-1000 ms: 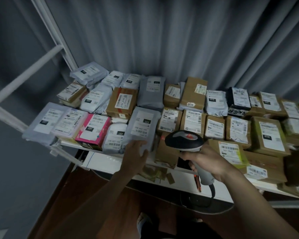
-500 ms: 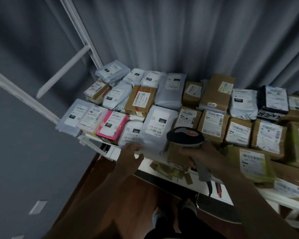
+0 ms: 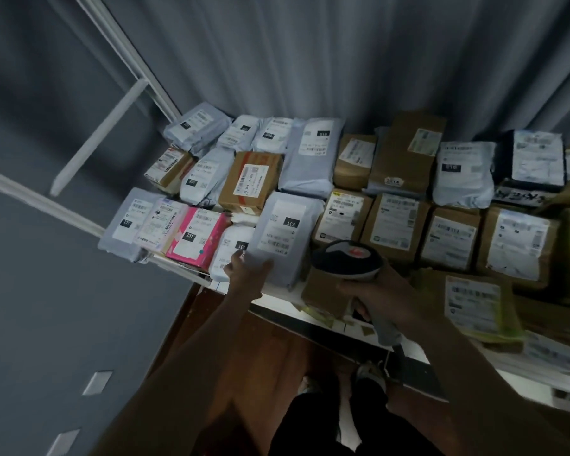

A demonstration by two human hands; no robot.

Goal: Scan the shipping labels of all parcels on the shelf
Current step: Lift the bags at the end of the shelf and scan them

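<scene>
At the shelf's point(image 3: 277, 292) front-left edge, seen from your head camera, your left hand point(image 3: 247, 278) is pressing loosely spread fingers on the grey mailer point(image 3: 285, 238), holding nothing. Your right hand point(image 3: 372, 291) is wrapping the scanner point(image 3: 346, 258) handle firmly. That mailer is looking light, soft and slick, so pinch its near edge.

Parcels crowd my white shelf point(image 3: 278, 292), labels up. Grey poly mailer point(image 3: 285, 238) marked 231 lies flat at the front edge, small white mailer point(image 3: 232, 255) touching it at 9 o'clock, pink box point(image 3: 196, 236) beyond. Brown cartons point(image 3: 394, 225) at 3 o'clock.
</scene>
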